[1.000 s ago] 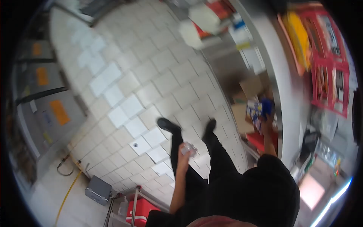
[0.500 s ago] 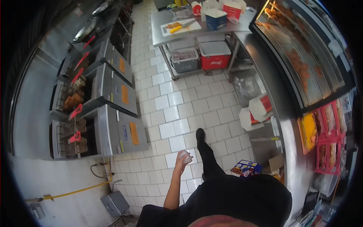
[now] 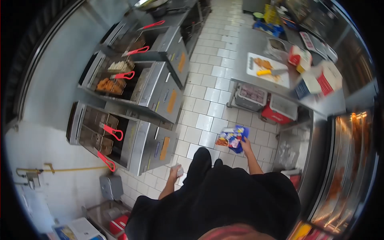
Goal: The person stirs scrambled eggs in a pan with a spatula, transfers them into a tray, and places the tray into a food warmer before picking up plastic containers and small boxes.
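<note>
My left hand (image 3: 173, 173) is closed around a small clear, whitish plastic item (image 3: 180, 171), perhaps a cup or lid, low at my left side. My right hand (image 3: 246, 146) grips the edge of a flat blue printed food package (image 3: 232, 138), out in front and to the right above the tiled floor. The package bears a picture of brown food and is slightly blurred. Both forearms are bare, and nothing else is in either hand.
Fryers with baskets and red handles (image 3: 113, 132) line the left. Ahead right, a steel table (image 3: 244, 44) bears a cutting board (image 3: 252, 72), a yellow-handled knife (image 3: 264, 72) and cartons (image 3: 331, 82). Bins (image 3: 280, 114) stand below. A lit food display case (image 3: 344, 168) is at right.
My view has swung to the right and my body has moved forward. My right hand has come into view with the blue package, which was down by the counter. My left hand still holds the clear item.
</note>
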`<act>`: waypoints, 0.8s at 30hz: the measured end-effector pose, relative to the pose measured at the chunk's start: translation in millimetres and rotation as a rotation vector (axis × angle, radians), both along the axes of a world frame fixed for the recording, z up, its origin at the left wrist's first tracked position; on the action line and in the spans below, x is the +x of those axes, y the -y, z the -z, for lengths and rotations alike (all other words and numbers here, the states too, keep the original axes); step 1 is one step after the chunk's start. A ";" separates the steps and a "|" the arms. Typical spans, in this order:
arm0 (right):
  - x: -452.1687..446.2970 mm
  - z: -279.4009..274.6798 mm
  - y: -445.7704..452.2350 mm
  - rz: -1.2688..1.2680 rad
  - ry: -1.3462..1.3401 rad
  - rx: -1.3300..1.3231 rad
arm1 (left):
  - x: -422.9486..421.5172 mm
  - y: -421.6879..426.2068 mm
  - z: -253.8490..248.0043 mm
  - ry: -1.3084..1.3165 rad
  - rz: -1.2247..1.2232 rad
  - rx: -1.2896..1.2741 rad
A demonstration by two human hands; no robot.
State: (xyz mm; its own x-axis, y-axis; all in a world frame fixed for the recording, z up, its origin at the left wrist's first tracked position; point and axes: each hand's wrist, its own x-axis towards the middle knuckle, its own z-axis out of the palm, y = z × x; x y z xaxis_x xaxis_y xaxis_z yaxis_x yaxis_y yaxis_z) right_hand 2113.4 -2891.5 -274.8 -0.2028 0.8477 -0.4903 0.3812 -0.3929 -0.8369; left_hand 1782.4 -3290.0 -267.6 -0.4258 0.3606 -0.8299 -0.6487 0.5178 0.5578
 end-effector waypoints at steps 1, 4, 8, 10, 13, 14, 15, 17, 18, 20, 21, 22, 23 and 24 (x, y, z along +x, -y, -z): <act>-41.5 -10.1 -36.3 -0.088 0.031 0.045 | -9.6 -26.0 -3.9 0.019 -0.038 0.030; -160.2 -48.0 -128.1 -0.335 -0.286 -0.080 | -47.0 -119.9 -12.7 0.056 -0.176 0.141; -291.0 -88.9 -223.1 -0.499 -0.319 -0.040 | -133.7 -265.3 11.3 0.086 -0.262 0.274; -324.0 -102.5 -242.6 -0.515 -0.322 -0.021 | -181.4 -347.4 -2.7 0.105 -0.243 0.358; -359.4 -133.9 -309.0 -0.480 -0.327 0.057 | -250.5 -487.2 -7.9 0.132 -0.191 0.398; -359.2 -153.9 -328.1 -0.441 -0.350 -0.008 | -273.1 -529.4 16.9 0.130 -0.172 0.413; -363.1 -171.1 -351.3 -0.394 -0.382 -0.065 | -286.7 -578.8 -10.6 0.116 -0.084 0.440; -370.0 -188.1 -399.5 -0.303 -0.430 -0.069 | -322.8 -674.1 22.9 0.193 0.025 0.556; -372.3 -190.4 -422.0 -0.238 -0.472 -0.061 | -332.4 -719.7 27.7 0.235 0.073 0.616; -379.2 -191.4 -470.9 -0.126 -0.556 -0.032 | -348.8 -806.8 22.9 0.270 0.172 0.571; -384.8 -191.5 -493.1 -0.006 -0.602 -0.062 | -356.1 -849.0 20.8 0.282 0.216 0.552; -392.4 -189.9 -519.9 0.028 -0.661 -0.076 | -361.4 -882.8 18.7 0.274 0.227 0.557; -396.6 -184.7 -543.2 0.071 -0.721 -0.093 | -367.6 -910.0 20.0 0.268 0.242 0.554; -401.5 -182.0 -570.5 0.117 -0.784 -0.099 | -376.2 -944.7 20.0 0.262 0.266 0.556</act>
State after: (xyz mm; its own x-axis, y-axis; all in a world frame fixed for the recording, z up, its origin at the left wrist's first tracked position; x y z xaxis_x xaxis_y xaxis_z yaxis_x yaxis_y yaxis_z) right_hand 1711.9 -2321.0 -92.8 -0.4320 0.8447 -0.3159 -0.3525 -0.4806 -0.8030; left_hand 1406.3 -2345.3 -287.7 -0.0731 0.8296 -0.5536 -0.6890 0.3593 0.6294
